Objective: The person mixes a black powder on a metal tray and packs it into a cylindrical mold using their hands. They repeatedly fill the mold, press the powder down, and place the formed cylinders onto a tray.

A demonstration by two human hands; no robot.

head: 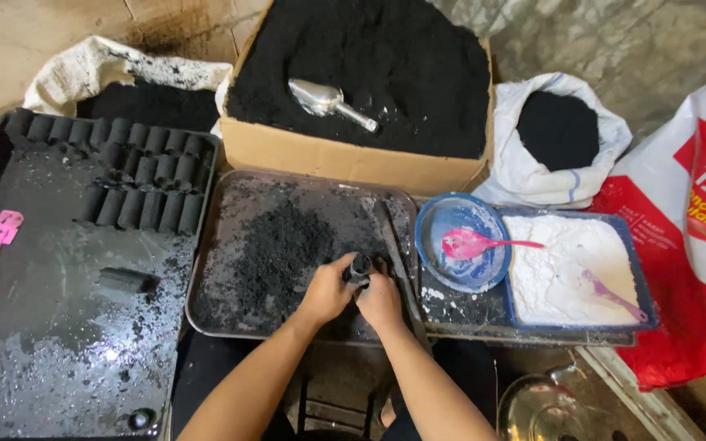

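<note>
1. Head view: left hand (pixel 326 291) and right hand (pixel 380 300) meet over the metal tray (pixel 206 269); fingers of both pinch a short black cylinder mould (pixel 359 269), upright above loose black powder (pixel 275 249).
2. Step judged: packing or pressing a briquette.
3. Next move likely calls for steady downward pressure, then release beside the finished black cylinders (pixel 136 175).
</note>
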